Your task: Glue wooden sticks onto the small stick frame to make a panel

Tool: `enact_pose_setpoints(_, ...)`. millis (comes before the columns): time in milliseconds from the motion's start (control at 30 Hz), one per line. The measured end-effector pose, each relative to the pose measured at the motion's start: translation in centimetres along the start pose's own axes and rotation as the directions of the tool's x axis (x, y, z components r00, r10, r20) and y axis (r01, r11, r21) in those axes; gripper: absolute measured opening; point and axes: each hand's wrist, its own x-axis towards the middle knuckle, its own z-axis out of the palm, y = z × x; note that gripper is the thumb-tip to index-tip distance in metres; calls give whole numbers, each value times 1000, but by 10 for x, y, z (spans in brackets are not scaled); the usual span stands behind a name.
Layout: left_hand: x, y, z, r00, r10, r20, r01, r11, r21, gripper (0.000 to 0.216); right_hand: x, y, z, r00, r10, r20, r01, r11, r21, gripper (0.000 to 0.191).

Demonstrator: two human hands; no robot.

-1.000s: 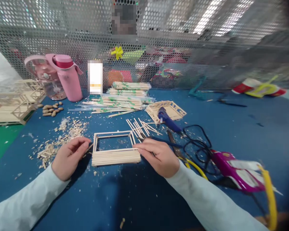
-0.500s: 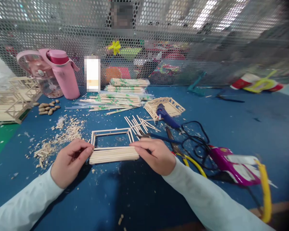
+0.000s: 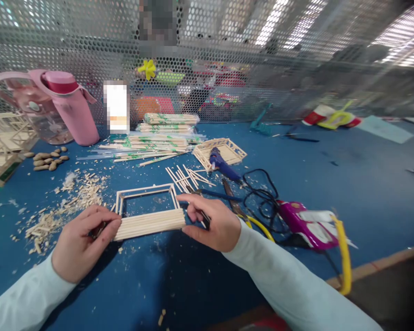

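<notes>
A wooden stick frame [image 3: 147, 223] lies flat on the blue table [image 3: 331, 184]. It is an open rectangle at the back with a tight row of sticks along its near side. My left hand [image 3: 81, 239] is closed, its fingertips pinching the left end of that row. My right hand [image 3: 210, 223] is curled at the right end, thumb against the sticks, with a small dark object I cannot name tucked between its fingers. Both sleeves are pale blue.
Loose sticks [image 3: 186, 177], a blue glue gun [image 3: 224, 166] with black cable, a smaller stick tray [image 3: 221, 151] and bundled sticks [image 3: 158, 138] lie behind. Wood chips [image 3: 65, 202] and nuts [image 3: 46, 161] sit left, beside a pink bottle [image 3: 71, 108]. A purple-and-yellow tool [image 3: 310, 225] lies right. Perforated metal screen at the back.
The view has swung right, so everything sits further left in frame. Both hands have closed in on the ends of the stick row, and the right hand's index finger has lifted.
</notes>
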Motion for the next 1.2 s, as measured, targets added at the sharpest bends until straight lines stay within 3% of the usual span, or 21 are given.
enact_pose_setpoints(100, 0, 0, 0, 1000, -10, 2, 10, 1000, -5, 17, 1, 0, 5, 993, -92, -69, 87, 994, -65, 37)
enact_pose_setpoints(200, 0, 0, 1, 999, -39, 19, 40, 999, -19, 18, 3, 0, 8, 992, -108, -62, 100, 988, -117, 31)
enact_pose_setpoints(300, 0, -3, 3, 983, -184, -10, 182, 980, -86, 23, 4, -1, 8, 993, -99, -69, 89, 986, -142, 31)
enact_pose_setpoints(367, 0, -6, 5, 947, -313, -68, 301, 942, -150, 29, 3, -1, 7, 995, -83, -47, 75, 985, -154, 30)
enact_pose_setpoints(433, 1, -9, 6, 917, -376, -131, 345, 915, -209, 31, 3, 1, 7, 997, -71, -27, 66, 984, -164, 30)
enact_pose_setpoints(533, 1, -8, 8, 920, -354, -165, 304, 914, -267, 30, 2, 6, 9, 995, -88, -44, 80, 983, -165, 31)
enact_pose_setpoints(933, 0, -7, 19, 950, -309, -40, 284, 913, -293, 26, 2, 4, 8, 997, -71, -44, 62, 984, -165, 31)
enact_pose_setpoints(1100, -4, -4, 12, 956, -280, -82, 269, 955, -123, 23, 1, 7, 11, 993, -101, -68, 89, 983, -163, 30)
enact_pose_setpoints(1200, -13, 2, 5, 979, -125, -162, 147, 981, 130, 24, 0, 8, 12, 990, -117, -84, 102, 981, -166, 30)
